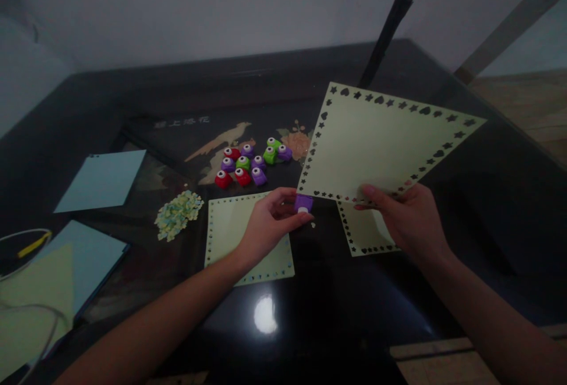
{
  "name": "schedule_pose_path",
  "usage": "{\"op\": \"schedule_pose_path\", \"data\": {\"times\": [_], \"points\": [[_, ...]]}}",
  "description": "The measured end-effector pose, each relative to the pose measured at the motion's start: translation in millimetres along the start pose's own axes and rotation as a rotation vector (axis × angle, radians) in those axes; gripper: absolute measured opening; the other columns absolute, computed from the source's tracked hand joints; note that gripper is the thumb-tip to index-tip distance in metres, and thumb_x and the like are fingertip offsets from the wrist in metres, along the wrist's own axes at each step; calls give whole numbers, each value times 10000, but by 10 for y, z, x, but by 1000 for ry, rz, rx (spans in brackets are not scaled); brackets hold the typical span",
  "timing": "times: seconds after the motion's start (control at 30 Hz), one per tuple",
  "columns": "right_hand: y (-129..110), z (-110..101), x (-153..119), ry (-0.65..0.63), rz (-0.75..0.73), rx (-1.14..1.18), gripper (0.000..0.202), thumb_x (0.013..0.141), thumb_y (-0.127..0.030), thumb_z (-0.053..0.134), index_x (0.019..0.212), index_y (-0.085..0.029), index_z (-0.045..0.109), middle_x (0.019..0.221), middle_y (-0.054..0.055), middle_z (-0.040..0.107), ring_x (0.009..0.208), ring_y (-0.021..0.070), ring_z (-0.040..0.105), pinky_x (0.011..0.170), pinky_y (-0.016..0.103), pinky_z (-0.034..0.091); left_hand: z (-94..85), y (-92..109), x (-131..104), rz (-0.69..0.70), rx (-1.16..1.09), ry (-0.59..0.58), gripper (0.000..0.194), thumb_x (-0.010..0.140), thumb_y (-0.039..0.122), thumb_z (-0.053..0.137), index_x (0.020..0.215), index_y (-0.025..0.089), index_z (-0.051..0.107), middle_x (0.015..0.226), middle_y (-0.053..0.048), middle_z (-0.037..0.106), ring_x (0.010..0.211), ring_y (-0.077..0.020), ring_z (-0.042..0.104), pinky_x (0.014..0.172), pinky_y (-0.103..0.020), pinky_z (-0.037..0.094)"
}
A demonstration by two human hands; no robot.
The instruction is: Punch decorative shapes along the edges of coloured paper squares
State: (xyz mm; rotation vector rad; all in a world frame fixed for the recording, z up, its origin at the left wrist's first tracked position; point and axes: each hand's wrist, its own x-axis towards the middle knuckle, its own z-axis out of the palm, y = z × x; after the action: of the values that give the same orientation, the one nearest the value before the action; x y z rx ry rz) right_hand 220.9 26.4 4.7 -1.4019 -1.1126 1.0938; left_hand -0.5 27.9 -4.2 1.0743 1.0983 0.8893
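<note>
Raised over the dark table, a pale green sheet has star and heart holes along its edges. My right hand pinches its lower edge, thumb on top. At its lower left corner, my left hand grips a purple punch, which touches the sheet's edge. Beneath my left hand and wrist lies a second pale green sheet with punched edges. A third punched sheet lies partly hidden below my right hand. A tiny paper piece is just below the purple punch.
Several red, green and purple punches sit mid-table. Left of them is a heap of paper cutouts. Blue sheets and a green sheet with a cable over it lie at the left. A dark post rises behind.
</note>
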Motion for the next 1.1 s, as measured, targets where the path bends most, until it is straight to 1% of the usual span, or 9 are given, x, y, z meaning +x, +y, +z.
{"op": "schedule_pose_path", "data": {"times": [0.23,0.4,0.57,0.7,0.83,0.93,1.1], "points": [[-45,17,-17,31,21,-48,207,684,-331,724,857,-221,694,853,35,728,696,220,694,634,374,608,19,34,-6,-12,-14,3,433,603,279,771,954,156,548,865,-35,665,737,-168,658,696,-300,517],[-45,21,-24,17,13,-59,215,696,-337,715,882,-233,686,875,35,727,707,212,694,636,362,607,21,44,-3,-5,-23,-7,421,610,264,762,955,156,547,877,-33,660,745,-159,653,707,-298,513],[-45,21,-30,4,14,-73,231,703,-346,710,900,-230,679,887,42,726,719,217,696,638,362,605,17,34,9,-5,-34,-13,431,601,270,771,951,154,550,859,-23,655,726,-150,653,659,-265,504],[-79,27,-42,16,23,-83,216,698,-338,717,887,-241,679,888,40,724,726,223,696,654,372,604,22,44,2,-9,-38,-8,423,605,274,769,945,156,547,854,-21,655,722,-151,654,664,-272,507],[-50,22,-39,2,13,-56,221,703,-349,712,902,-259,677,903,38,722,750,237,695,681,405,606,25,50,-6,-8,-31,2,427,606,273,767,948,157,541,866,-30,660,724,-160,654,671,-292,514],[-8,11,-30,-8,4,-60,248,707,-358,704,928,-250,677,908,47,721,765,247,694,689,421,606,24,45,-7,-7,-32,6,433,603,269,771,951,155,540,874,-33,660,731,-163,655,680,-297,516],[-13,13,-31,12,-3,-90,289,697,-371,710,944,-223,676,909,56,723,778,249,695,691,410,606,30,47,-6,-9,-38,8,431,601,275,774,944,158,540,885,-31,656,726,-161,660,678,-291,519]]}}
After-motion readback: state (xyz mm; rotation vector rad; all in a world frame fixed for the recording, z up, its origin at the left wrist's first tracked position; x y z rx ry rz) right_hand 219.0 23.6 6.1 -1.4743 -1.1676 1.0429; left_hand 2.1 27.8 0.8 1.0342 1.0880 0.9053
